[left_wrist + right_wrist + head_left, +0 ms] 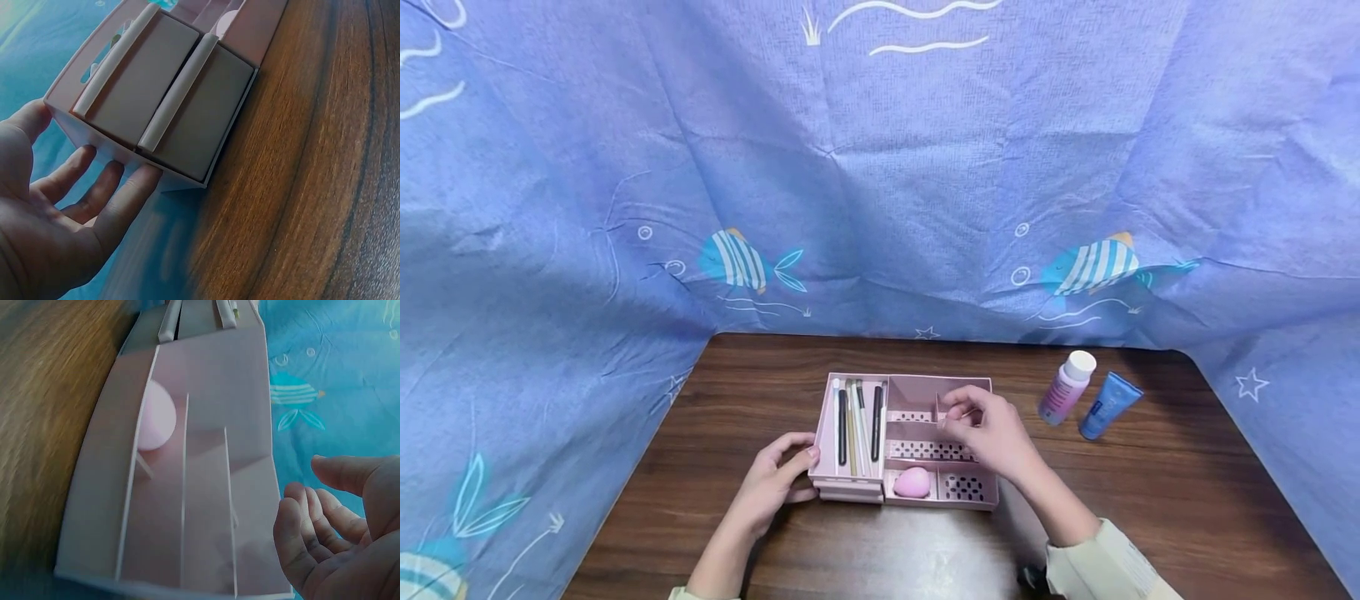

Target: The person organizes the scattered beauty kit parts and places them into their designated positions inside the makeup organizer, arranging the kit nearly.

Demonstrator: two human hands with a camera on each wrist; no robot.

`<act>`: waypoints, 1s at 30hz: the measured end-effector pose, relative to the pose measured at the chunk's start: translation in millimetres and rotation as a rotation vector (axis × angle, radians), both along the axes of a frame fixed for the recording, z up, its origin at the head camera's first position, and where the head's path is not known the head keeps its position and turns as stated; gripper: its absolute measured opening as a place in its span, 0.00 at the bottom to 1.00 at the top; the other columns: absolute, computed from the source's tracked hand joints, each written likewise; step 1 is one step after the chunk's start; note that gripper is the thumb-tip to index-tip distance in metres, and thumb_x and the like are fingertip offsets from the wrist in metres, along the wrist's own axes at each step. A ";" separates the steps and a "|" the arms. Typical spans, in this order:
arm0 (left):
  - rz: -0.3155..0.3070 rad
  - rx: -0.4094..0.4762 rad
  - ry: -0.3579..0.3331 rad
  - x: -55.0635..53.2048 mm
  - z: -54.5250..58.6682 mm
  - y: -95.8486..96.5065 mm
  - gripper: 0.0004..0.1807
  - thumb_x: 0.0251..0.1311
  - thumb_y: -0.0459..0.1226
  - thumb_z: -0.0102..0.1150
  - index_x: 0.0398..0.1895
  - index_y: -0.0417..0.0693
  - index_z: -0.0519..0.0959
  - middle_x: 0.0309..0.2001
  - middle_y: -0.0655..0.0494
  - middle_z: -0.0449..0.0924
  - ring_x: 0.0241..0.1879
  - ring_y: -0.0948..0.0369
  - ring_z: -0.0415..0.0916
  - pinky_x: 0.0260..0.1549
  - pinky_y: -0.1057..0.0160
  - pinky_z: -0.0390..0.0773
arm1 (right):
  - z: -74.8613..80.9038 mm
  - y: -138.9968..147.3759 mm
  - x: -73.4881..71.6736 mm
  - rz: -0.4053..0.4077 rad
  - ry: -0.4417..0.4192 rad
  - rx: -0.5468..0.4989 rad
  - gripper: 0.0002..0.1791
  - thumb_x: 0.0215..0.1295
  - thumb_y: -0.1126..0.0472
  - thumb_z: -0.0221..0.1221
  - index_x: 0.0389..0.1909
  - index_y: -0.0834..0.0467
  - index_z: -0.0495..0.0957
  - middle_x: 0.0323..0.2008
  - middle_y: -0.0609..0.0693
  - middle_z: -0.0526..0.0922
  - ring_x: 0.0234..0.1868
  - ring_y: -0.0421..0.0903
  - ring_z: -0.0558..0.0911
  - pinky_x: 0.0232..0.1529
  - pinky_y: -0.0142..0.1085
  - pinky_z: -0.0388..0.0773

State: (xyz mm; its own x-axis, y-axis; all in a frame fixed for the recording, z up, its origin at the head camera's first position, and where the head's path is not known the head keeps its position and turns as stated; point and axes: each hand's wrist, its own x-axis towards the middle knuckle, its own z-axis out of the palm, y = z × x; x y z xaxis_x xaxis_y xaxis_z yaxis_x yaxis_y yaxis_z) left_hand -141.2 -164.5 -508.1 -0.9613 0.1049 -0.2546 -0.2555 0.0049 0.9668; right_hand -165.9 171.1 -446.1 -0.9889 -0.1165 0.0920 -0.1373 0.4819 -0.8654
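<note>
A pink desk organizer (pixel 940 383) stands on the table, with pens and slim sticks in its left upper tray and two drawer fronts (pixel 206 112) below. My left hand (pixel 778 475) holds the organizer's left side, thumb at the top edge and fingers lower down the side wall. Over the back right compartment hovers my right hand (pixel 988 425), its fingers loosely bent. In the right wrist view nothing shows between the right hand's thumb and fingers (pixel 290 534). A pink egg-shaped sponge (pixel 913 482) lies in the front compartment, left of a short divider.
To the right of the organizer stand a pink bottle with a white cap (pixel 1067 388) and a blue tube (pixel 1109 406). A blue fish-print cloth (pixel 917 208) hangs behind and beside the wooden table (pixel 760 358). A small dark object (pixel 1032 577) sits by the right sleeve.
</note>
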 end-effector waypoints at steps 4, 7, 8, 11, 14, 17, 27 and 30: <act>0.003 -0.003 0.005 0.3 0.5 0.1 0.23 0.69 0.40 0.63 0.61 0.36 0.75 0.55 0.39 0.74 0.45 0.52 0.82 0.41 0.44 0.88 | -4.9 12.6 4.0 -0.023 -0.033 -0.038 0.14 0.59 0.65 0.71 0.46 0.62 0.83 0.32 0.51 0.84 0.26 0.40 0.80 0.24 0.31 0.80; 0.005 -0.003 0.007 0.9 1.3 0.2 0.22 0.69 0.39 0.63 0.61 0.36 0.75 0.54 0.40 0.75 0.44 0.52 0.82 0.40 0.44 0.88 | -8.1 20.5 6.5 -0.037 -0.048 -0.049 0.15 0.59 0.64 0.72 0.45 0.62 0.82 0.32 0.52 0.83 0.26 0.40 0.79 0.23 0.32 0.80; 0.005 -0.004 0.007 1.0 1.5 0.2 0.22 0.69 0.39 0.63 0.61 0.37 0.75 0.53 0.40 0.75 0.44 0.52 0.82 0.40 0.44 0.88 | -9.0 23.1 7.4 -0.043 -0.051 -0.052 0.14 0.59 0.64 0.72 0.45 0.62 0.83 0.31 0.52 0.83 0.26 0.40 0.80 0.23 0.32 0.80; 0.005 -0.010 0.003 0.9 1.4 0.6 0.22 0.69 0.40 0.63 0.61 0.37 0.75 0.53 0.40 0.75 0.44 0.52 0.82 0.40 0.44 0.88 | -11.9 30.7 9.7 -0.063 -0.046 -0.044 0.14 0.59 0.64 0.72 0.44 0.61 0.83 0.32 0.52 0.83 0.27 0.40 0.80 0.23 0.33 0.81; 0.003 -0.015 0.000 0.2 0.8 1.2 0.23 0.70 0.40 0.63 0.62 0.37 0.75 0.54 0.40 0.75 0.45 0.52 0.82 0.40 0.45 0.88 | -13.5 37.6 12.3 -0.077 -0.053 -0.063 0.14 0.59 0.65 0.72 0.45 0.63 0.82 0.33 0.53 0.83 0.26 0.40 0.80 0.21 0.35 0.82; 0.005 -0.017 0.000 -0.1 0.6 0.9 0.23 0.70 0.40 0.63 0.62 0.36 0.75 0.54 0.40 0.75 0.45 0.52 0.82 0.41 0.45 0.88 | -14.3 43.2 15.0 -0.083 -0.071 -0.083 0.16 0.61 0.65 0.71 0.47 0.65 0.81 0.34 0.54 0.83 0.26 0.39 0.80 0.21 0.36 0.83; 0.003 -0.006 -0.002 0.5 1.3 1.8 0.23 0.69 0.40 0.63 0.62 0.37 0.75 0.55 0.40 0.75 0.45 0.52 0.82 0.40 0.44 0.88 | -26.2 72.5 26.3 -0.173 -0.081 -0.059 0.18 0.62 0.66 0.70 0.51 0.67 0.80 0.35 0.56 0.84 0.28 0.36 0.81 0.24 0.38 0.85; 0.002 -0.009 -0.004 1.0 2.5 1.6 0.24 0.70 0.41 0.63 0.62 0.36 0.74 0.54 0.41 0.76 0.45 0.53 0.82 0.40 0.45 0.88 | -29.1 83.1 29.2 -0.210 -0.077 -0.041 0.18 0.62 0.66 0.70 0.50 0.67 0.81 0.36 0.56 0.85 0.28 0.36 0.82 0.25 0.39 0.86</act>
